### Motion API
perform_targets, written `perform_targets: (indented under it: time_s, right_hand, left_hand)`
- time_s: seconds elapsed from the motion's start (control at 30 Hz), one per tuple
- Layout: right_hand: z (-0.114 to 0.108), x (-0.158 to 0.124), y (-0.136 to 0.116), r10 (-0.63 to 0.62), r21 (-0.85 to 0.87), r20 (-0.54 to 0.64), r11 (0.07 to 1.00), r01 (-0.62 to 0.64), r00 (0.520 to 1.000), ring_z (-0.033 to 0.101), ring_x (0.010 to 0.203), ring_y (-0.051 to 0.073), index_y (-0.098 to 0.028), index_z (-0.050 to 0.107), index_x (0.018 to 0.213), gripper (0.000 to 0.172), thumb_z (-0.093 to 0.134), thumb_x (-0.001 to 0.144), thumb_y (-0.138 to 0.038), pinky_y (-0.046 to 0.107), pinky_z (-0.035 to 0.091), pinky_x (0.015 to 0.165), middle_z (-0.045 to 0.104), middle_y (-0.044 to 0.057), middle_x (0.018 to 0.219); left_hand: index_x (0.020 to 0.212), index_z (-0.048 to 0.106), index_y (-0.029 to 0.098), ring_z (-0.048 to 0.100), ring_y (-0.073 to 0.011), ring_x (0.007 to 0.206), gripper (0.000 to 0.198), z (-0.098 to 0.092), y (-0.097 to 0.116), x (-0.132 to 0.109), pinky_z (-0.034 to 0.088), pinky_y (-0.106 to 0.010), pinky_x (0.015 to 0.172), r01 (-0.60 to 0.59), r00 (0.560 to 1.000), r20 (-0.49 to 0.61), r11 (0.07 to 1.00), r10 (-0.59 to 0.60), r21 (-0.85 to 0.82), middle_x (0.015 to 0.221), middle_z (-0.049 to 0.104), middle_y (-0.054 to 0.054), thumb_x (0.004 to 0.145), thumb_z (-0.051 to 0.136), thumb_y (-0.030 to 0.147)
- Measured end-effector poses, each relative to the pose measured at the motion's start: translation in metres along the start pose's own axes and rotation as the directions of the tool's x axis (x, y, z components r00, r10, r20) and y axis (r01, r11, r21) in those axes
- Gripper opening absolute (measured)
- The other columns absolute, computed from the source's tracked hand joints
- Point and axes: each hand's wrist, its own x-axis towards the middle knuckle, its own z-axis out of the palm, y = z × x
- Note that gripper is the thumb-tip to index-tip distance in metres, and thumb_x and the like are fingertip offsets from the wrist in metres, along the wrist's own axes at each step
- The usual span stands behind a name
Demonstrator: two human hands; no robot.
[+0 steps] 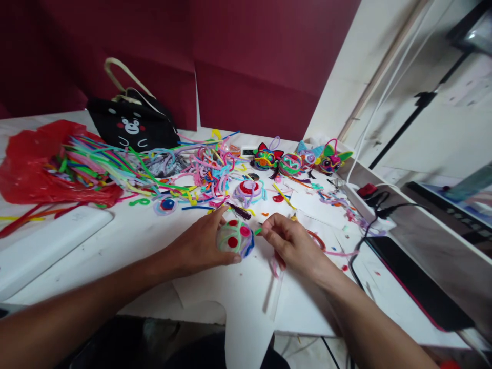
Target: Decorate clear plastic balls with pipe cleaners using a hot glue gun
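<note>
My left hand (202,238) is wrapped round a clear ball (244,245) decorated with red dots and green and blue pipe cleaner, held just above the white table. To the ball's right, my right hand (294,243) pinches a short green pipe cleaner piece (258,231), whose end is close to the ball's side; whether it touches cannot be made out. Below the right hand, a clear stick (277,297) and a pink strip (274,267) show, partly hidden by the fingers. A dark tassel (239,211) lies behind the ball.
A red plastic bag (23,169) spills many pipe cleaners (92,164) on the left, before a black bag (130,123). Several decorated balls (291,164) stand at the back. A white box (54,246) lies left; a phone (418,282) and power strip (371,205) lie right.
</note>
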Motion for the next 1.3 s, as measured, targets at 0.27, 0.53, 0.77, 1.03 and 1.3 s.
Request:
perform_targets:
  time_s: [0.27, 0.53, 0.77, 1.03, 1.3]
  right_hand:
    - [0.003, -0.001, 0.0, -0.041, -0.059, 0.013, 0.997, 0.042, 0.999, 0.042, 0.045, 0.007, -0.02, 0.051, 0.084, 0.011, 0.049, 0.091, -0.029, 0.02, 0.03, 0.045, 0.047, -0.006, 0.06]
    - [0.004, -0.006, -0.002, -0.012, -0.028, 0.044, 1.0, 0.013, 0.999, 0.039, 0.044, 0.007, -0.021, 0.051, 0.088, 0.02, 0.047, 0.094, -0.039, 0.02, 0.03, 0.043, 0.045, -0.006, 0.06]
    - [0.005, -0.009, -0.003, -0.034, -0.022, 0.072, 0.999, 0.035, 0.997, 0.038, 0.045, 0.006, -0.021, 0.052, 0.087, 0.017, 0.047, 0.094, -0.036, 0.019, 0.028, 0.042, 0.046, -0.006, 0.063]
    - [0.001, -0.01, -0.008, 0.013, 0.088, 0.084, 0.996, -0.021, 0.996, 0.049, 0.04, 0.008, -0.021, 0.048, 0.088, 0.017, 0.046, 0.095, -0.037, 0.02, 0.036, 0.041, 0.049, -0.007, 0.056]
    - [0.003, -0.009, -0.005, 0.019, 0.083, 0.074, 0.996, -0.025, 0.997, 0.056, 0.047, 0.011, -0.021, 0.048, 0.09, 0.017, 0.046, 0.096, -0.038, 0.02, 0.038, 0.043, 0.063, -0.001, 0.059]
  left_hand:
    - [0.145, 0.023, 0.015, 0.048, -0.0383, 0.125, 0.109, 0.021, -0.005, -0.003, 0.045, -0.05, 0.097, -0.025, 0.997, -0.069, 0.984, 0.038, 0.179, 0.137, 0.049, -0.024, 0.058, 0.075, 0.055]
    - [0.147, 0.017, 0.014, 0.046, -0.037, 0.128, 0.11, 0.019, -0.003, -0.003, 0.042, -0.05, 0.1, -0.027, 0.999, -0.041, 0.986, 0.034, 0.164, 0.14, 0.046, -0.024, 0.061, 0.075, 0.051]
    - [0.149, 0.015, 0.017, 0.055, -0.0355, 0.118, 0.111, 0.014, -0.007, -0.003, 0.048, -0.046, 0.091, -0.082, 0.995, -0.037, 0.987, 0.088, 0.141, 0.128, 0.058, -0.018, 0.06, 0.075, 0.045]
    - [0.149, 0.02, 0.021, 0.061, -0.0293, 0.11, 0.109, -0.009, -0.008, -0.001, 0.05, -0.041, 0.089, -0.039, 0.995, 0.086, 0.996, 0.046, -0.076, 0.125, 0.061, -0.014, 0.061, 0.078, 0.049]
    - [0.149, 0.02, 0.022, 0.06, -0.0306, 0.112, 0.114, -0.008, -0.012, 0.0, 0.049, -0.041, 0.09, -0.058, 0.994, 0.084, 0.997, 0.063, -0.055, 0.127, 0.06, -0.014, 0.056, 0.08, 0.048]
